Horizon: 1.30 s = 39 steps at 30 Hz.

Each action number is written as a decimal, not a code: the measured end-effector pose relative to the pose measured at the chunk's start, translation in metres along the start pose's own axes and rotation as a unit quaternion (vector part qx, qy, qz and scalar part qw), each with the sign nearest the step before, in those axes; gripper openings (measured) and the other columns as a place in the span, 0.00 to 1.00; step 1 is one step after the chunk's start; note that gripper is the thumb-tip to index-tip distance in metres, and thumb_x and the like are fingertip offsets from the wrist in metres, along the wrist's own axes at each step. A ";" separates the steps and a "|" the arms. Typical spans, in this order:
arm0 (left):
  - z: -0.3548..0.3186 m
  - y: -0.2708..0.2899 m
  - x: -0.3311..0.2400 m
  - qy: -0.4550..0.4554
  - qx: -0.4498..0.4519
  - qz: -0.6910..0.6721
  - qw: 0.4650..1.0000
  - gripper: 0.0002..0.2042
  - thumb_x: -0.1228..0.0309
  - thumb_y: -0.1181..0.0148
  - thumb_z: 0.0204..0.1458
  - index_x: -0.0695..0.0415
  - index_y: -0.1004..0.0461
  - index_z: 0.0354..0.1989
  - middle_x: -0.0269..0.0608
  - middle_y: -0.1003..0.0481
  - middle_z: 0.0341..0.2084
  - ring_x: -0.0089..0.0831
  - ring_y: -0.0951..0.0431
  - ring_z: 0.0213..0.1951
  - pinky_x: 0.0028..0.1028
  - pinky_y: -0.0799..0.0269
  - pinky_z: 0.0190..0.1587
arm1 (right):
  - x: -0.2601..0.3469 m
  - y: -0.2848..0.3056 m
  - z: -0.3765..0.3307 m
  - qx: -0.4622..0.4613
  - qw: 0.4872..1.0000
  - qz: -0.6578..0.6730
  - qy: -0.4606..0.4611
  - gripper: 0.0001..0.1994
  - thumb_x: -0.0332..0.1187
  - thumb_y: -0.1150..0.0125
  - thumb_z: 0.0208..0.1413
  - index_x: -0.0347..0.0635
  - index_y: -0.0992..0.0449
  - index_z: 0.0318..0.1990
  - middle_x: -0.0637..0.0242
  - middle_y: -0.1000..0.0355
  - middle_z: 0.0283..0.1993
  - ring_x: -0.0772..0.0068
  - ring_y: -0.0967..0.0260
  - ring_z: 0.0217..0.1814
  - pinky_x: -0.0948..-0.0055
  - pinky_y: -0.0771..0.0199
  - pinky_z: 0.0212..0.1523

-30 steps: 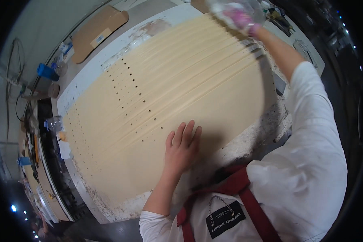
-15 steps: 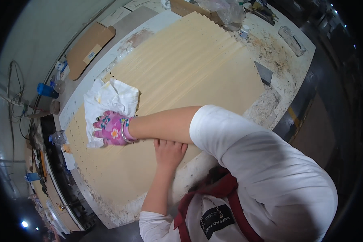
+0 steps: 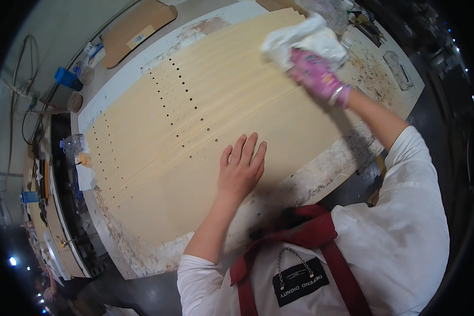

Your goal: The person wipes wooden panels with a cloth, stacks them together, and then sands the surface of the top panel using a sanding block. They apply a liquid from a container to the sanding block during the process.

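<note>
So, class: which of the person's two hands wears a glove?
The right hand, in a pink patterned glove, pressing a white cloth; the left hand lies bare and flat on the wooden strips.

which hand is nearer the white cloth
Right. The right hand in a pink glove presses on the white cloth; the bare left hand lies flat on the wooden panel, well away.

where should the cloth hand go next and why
Probably a sweep back toward the person's left across the strips. The right hand, in a pink glove, presses the white cloth at the far right end of the pale wooden strips; the long stretch with the drilled holes lies to its left. The left hand rests flat on the strips, steadying them.
</note>
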<state>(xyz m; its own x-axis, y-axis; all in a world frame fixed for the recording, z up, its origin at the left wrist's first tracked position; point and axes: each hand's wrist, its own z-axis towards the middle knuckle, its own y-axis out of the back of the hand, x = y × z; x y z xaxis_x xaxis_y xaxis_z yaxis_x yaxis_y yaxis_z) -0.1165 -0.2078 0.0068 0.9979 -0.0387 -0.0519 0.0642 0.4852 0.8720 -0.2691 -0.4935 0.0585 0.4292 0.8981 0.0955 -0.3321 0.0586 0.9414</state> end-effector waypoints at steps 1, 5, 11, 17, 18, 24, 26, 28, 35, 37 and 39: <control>-0.002 0.001 -0.001 -0.003 -0.007 0.007 1.000 0.16 0.64 0.40 0.48 0.43 0.26 0.48 0.35 0.31 0.53 0.34 0.33 0.56 0.38 0.45 0.59 | 0.058 0.000 0.014 0.058 0.996 0.067 -0.011 0.20 0.44 0.51 0.57 0.41 0.31 0.52 0.55 0.28 0.50 0.53 0.31 0.54 0.59 0.35 0.56; -0.021 -0.007 0.007 0.031 0.009 -0.032 0.999 0.12 0.65 0.38 0.46 0.49 0.25 0.41 0.42 0.29 0.39 0.42 0.31 0.45 0.44 0.40 0.54 | 0.229 -0.067 0.063 -0.006 0.942 0.226 0.249 0.23 0.49 0.55 0.60 0.57 0.34 0.62 0.59 0.38 0.65 0.62 0.41 0.67 0.60 0.50 0.66; -0.035 0.040 0.026 0.008 0.006 -0.173 0.985 0.19 0.73 0.37 0.42 0.56 0.25 0.46 0.48 0.28 0.45 0.49 0.31 0.51 0.45 0.38 0.53 | 0.246 -0.011 0.083 0.111 0.893 0.390 0.198 0.29 0.50 0.54 0.60 0.48 0.39 0.65 0.54 0.45 0.68 0.58 0.49 0.72 0.58 0.55 0.70; 0.001 0.088 0.084 0.239 -0.104 -0.004 0.965 0.28 0.68 0.40 0.51 0.58 0.37 0.62 0.59 0.42 0.62 0.53 0.47 0.66 0.44 0.50 0.65 | 0.033 -0.003 -0.003 -0.261 0.965 0.020 0.025 0.19 0.37 0.44 0.56 0.43 0.31 0.55 0.52 0.36 0.61 0.49 0.39 0.62 0.60 0.38 0.61; 0.008 0.068 0.094 0.275 -0.077 -0.031 0.958 0.29 0.65 0.39 0.50 0.58 0.37 0.61 0.57 0.42 0.63 0.53 0.49 0.67 0.44 0.53 0.67 | 0.022 -0.002 -0.008 -0.240 0.970 0.043 0.011 0.21 0.39 0.45 0.58 0.43 0.32 0.58 0.51 0.37 0.62 0.49 0.40 0.63 0.60 0.39 0.62; 0.086 -0.011 0.014 0.150 -0.015 -0.048 0.987 0.27 0.50 0.42 0.50 0.40 0.32 0.59 0.47 0.41 0.63 0.53 0.47 0.65 0.56 0.55 0.65 | 0.026 -0.029 -0.013 -0.197 0.974 -0.026 -0.104 0.18 0.36 0.50 0.60 0.42 0.29 0.57 0.56 0.32 0.60 0.53 0.39 0.64 0.61 0.44 0.64; 0.066 -0.005 0.035 0.166 -0.005 -0.038 0.985 0.25 0.51 0.44 0.52 0.39 0.32 0.59 0.41 0.42 0.64 0.50 0.46 0.65 0.57 0.56 0.65 | 0.038 -0.027 -0.005 -0.222 0.973 -0.022 -0.063 0.16 0.36 0.49 0.60 0.42 0.27 0.53 0.57 0.29 0.56 0.55 0.35 0.59 0.60 0.40 0.60; 0.030 0.009 0.064 0.205 0.005 0.006 0.979 0.25 0.51 0.44 0.53 0.38 0.33 0.60 0.36 0.42 0.65 0.47 0.46 0.66 0.57 0.57 0.65 | 0.033 -0.025 -0.013 -0.218 0.973 -0.024 -0.073 0.16 0.37 0.50 0.60 0.42 0.26 0.53 0.56 0.29 0.56 0.54 0.35 0.59 0.60 0.40 0.60; -0.135 0.128 0.219 0.445 -0.023 0.102 0.889 0.22 0.58 0.49 0.59 0.50 0.36 0.61 0.44 0.40 0.63 0.45 0.44 0.65 0.45 0.53 0.66 | 0.033 -0.026 -0.011 -0.196 0.977 -0.015 -0.088 0.16 0.36 0.51 0.62 0.43 0.25 0.53 0.56 0.30 0.57 0.55 0.36 0.62 0.62 0.41 0.62; -0.164 0.165 0.255 0.515 -0.048 0.032 0.855 0.22 0.58 0.48 0.59 0.60 0.33 0.57 0.53 0.32 0.54 0.47 0.34 0.57 0.37 0.41 0.59 | 0.036 -0.029 -0.009 -0.205 0.975 -0.003 -0.087 0.16 0.36 0.51 0.62 0.43 0.25 0.53 0.56 0.29 0.57 0.55 0.36 0.61 0.62 0.41 0.61; -0.145 0.186 0.255 0.517 -0.094 -0.003 0.851 0.23 0.58 0.46 0.58 0.66 0.30 0.52 0.53 0.25 0.45 0.43 0.26 0.49 0.32 0.34 0.52 | 0.036 -0.029 -0.010 -0.206 0.975 -0.002 -0.084 0.15 0.35 0.50 0.62 0.42 0.25 0.52 0.56 0.28 0.55 0.55 0.35 0.61 0.62 0.40 0.61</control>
<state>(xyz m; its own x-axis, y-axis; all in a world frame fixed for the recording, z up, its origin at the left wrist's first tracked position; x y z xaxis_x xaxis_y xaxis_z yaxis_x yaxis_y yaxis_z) 0.1512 -0.0012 0.0853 0.4650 0.7005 -0.5413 -0.0267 0.6223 0.7823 -0.2527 -0.4585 0.0314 0.5510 0.8154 0.1773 -0.6252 0.2627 0.7349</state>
